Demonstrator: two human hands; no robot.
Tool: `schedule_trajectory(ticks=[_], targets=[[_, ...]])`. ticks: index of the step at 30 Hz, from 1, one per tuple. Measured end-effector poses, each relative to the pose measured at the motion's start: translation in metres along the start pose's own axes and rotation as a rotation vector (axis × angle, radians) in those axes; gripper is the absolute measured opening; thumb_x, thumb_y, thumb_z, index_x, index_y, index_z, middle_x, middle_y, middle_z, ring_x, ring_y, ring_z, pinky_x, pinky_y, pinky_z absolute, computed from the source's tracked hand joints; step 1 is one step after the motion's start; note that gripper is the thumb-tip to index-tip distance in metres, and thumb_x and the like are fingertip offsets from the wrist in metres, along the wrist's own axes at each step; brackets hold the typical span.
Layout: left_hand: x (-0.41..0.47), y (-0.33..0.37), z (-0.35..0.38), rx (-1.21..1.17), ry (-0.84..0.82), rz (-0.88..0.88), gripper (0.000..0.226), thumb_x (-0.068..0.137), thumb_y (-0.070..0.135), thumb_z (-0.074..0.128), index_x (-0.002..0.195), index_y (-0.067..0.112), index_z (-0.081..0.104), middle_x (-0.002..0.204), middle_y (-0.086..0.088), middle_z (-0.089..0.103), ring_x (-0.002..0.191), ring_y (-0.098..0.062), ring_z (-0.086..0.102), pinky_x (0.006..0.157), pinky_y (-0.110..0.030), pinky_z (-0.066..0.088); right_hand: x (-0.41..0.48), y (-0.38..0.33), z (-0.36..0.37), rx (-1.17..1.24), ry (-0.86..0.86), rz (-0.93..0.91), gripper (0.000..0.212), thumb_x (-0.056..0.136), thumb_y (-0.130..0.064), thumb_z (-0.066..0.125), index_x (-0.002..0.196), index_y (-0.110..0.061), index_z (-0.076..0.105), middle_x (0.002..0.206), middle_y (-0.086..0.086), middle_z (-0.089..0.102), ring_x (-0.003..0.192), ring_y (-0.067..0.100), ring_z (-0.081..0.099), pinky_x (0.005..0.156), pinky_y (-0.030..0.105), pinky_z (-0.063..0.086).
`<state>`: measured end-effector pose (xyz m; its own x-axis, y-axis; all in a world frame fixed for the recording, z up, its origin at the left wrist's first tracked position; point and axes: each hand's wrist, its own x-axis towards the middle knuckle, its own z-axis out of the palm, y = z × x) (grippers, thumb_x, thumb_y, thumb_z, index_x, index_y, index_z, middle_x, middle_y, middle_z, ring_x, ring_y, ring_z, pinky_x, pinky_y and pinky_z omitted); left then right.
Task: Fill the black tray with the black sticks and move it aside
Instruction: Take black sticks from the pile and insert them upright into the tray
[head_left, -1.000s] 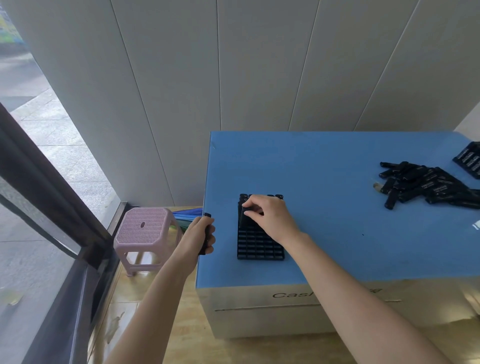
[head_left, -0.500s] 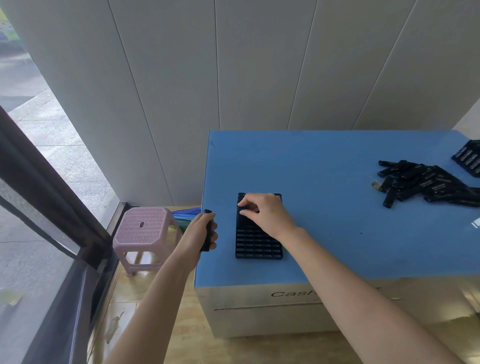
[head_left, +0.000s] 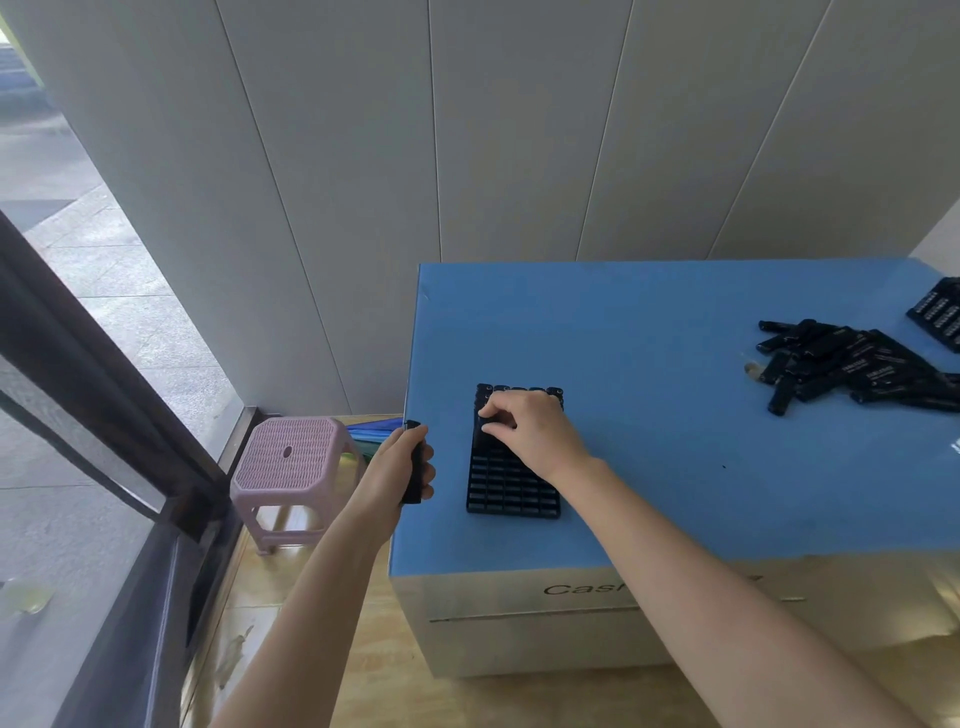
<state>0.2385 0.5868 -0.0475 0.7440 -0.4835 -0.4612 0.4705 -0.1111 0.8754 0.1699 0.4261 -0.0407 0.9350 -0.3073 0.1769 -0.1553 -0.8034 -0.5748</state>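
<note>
- Head view: the tray (head_left: 511, 493) lies flat on the blue table (head_left: 649, 322) near its left front corner, with its long side running away from the person. That puts it within easy reach of both hands.
- Right hand (head_left: 535, 439) is over the far left part of the tray with its fingers curled. Thumb and fingertips pinch what looks like a stick (head_left: 484, 415) stood end-down at a slot. The hand covers the slot, so I cannot tell how deep the stick sits.
- Left hand (head_left: 400, 467) hovers just beside the table's left edge, fingers wrapped round spare sticks (head_left: 414, 470) held upright. This is probably a ready supply, so the right hand need not reach far each time. I cannot tell how many it holds.
- Rounded tops show along the tray's far row, likely sticks already in. The near rows look like bare slots, so filling seems to be at an early stage.
- Pile of sticks (head_left: 852, 371) lies well apart on the right of the table, and a second tray (head_left: 937, 317) sits beyond it at the picture's edge.
- Pink stool (head_left: 293, 460) stands on the floor left of the table.
- Moving the tray aside is not yet due.
</note>
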Motion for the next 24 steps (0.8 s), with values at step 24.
schedule_trajectory(ticks=[24], targets=[[0.000,-0.014,0.019,0.261,-0.062,0.277,0.024,0.076,0.013,0.075,0.089,-0.002,0.060,0.075,-0.011,0.057,0.053,-0.003,0.051,0.052,-0.011,0.042,-0.053,-0.014,0.024,0.648,0.026,0.229,0.018,0.083,-0.015,0.068,0.100,-0.021,0.062,0.082,-0.005,0.065,0.064,-0.005,0.053,0.068,0.014,0.048]])
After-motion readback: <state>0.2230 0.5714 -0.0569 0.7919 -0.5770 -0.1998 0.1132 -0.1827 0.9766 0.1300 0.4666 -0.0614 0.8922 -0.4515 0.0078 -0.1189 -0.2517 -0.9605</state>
